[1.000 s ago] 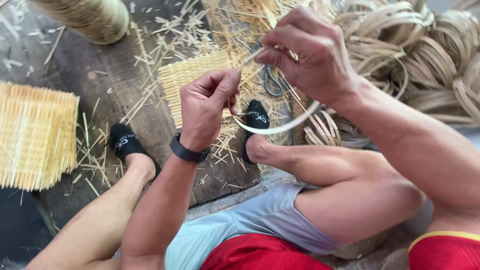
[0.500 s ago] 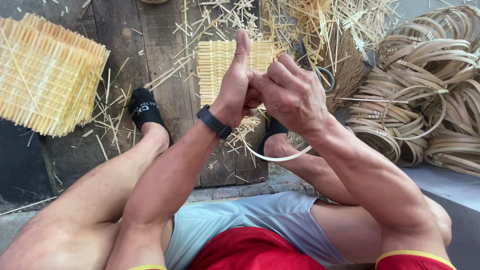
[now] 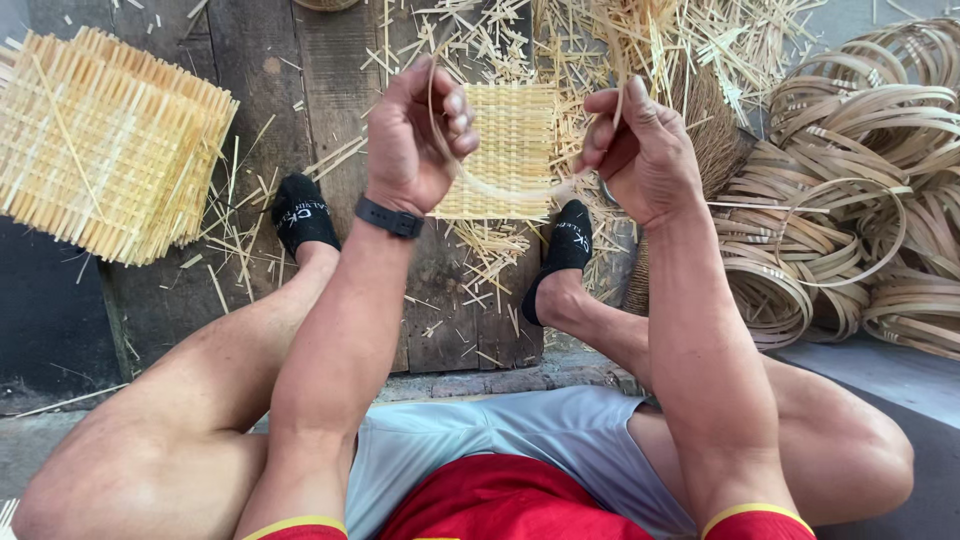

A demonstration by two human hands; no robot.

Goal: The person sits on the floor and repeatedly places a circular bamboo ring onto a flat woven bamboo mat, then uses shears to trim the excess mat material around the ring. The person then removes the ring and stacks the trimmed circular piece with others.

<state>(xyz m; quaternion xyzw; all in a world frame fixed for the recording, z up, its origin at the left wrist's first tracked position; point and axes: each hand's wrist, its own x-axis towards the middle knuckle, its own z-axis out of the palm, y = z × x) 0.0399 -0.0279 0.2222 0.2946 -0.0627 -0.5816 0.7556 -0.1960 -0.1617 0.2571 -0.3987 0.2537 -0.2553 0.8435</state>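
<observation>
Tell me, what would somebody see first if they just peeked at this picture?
Two raised hands in the middle: the left hand and right hand each grip an end of a thin pale strip that bends between them. Behind them lies a small woven mat on the wooden boards. A stack of woven mats sits far left, and a pile of coiled hoops fills the right.
</observation>
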